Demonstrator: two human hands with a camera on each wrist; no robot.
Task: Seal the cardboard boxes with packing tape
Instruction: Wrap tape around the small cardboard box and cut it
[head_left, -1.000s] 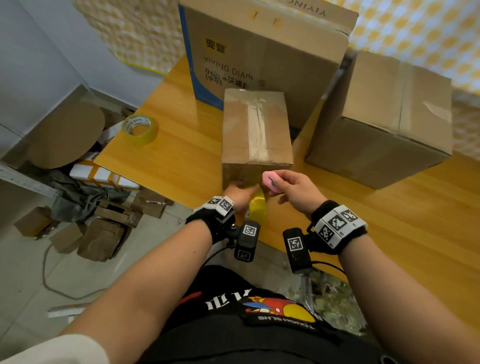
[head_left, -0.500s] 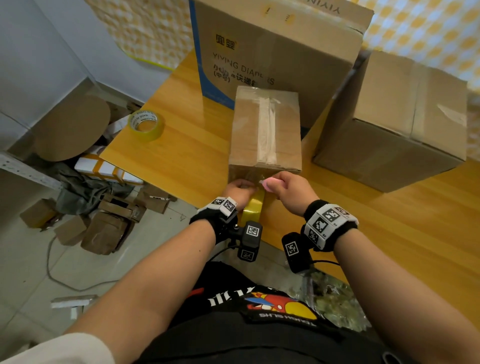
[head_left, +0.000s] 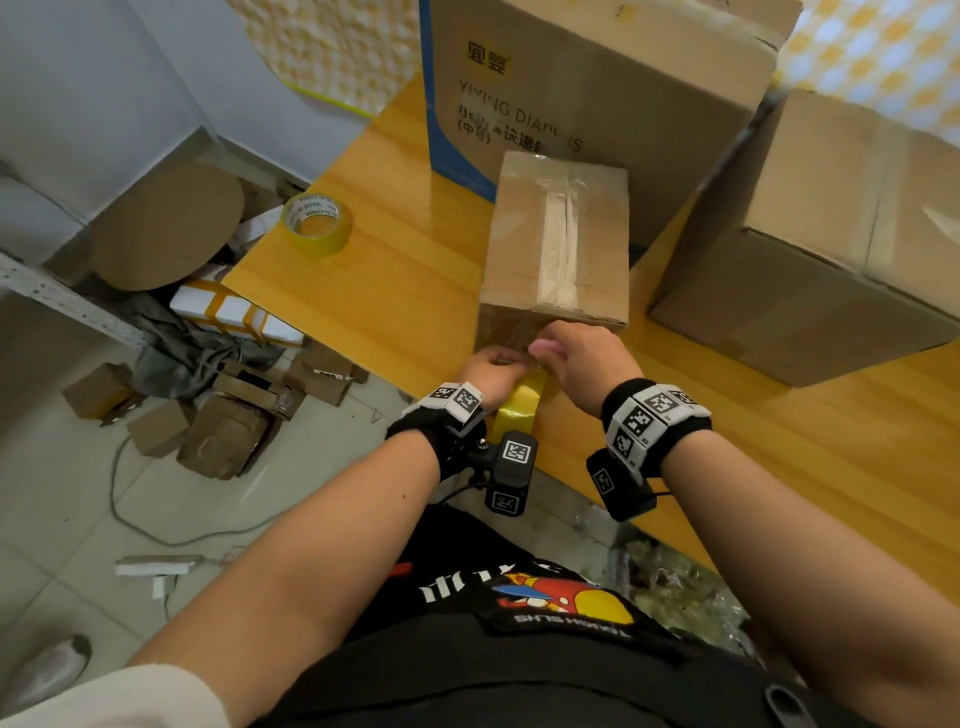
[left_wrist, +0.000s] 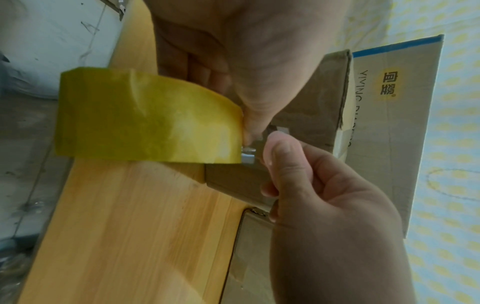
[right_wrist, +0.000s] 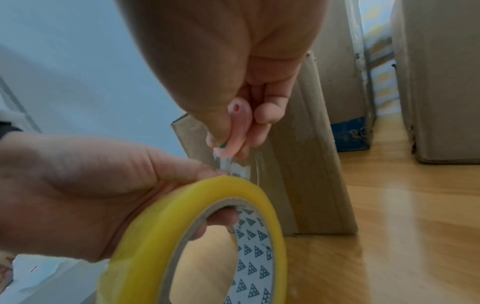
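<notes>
A: Any writing legible?

B: "YIYING DIAP…" on the big blue-edged box (head_left: 587, 98) at the table's (head_left: 395, 291) far edge; "MADE IN" on the spare roll (head_left: 317, 224) by the left corner.

A: Counts?

B: Three boxes, two rolls.

A: Hands?

B: Left hand (head_left: 491, 371) gripped the yellow tape roll (head_left: 519, 402), fingers through its core, at the near edge against the small box (head_left: 558, 244). Right hand (head_left: 582, 358) pinched a pink cutter (right_wrist: 237, 131) at the tape strip.
</notes>
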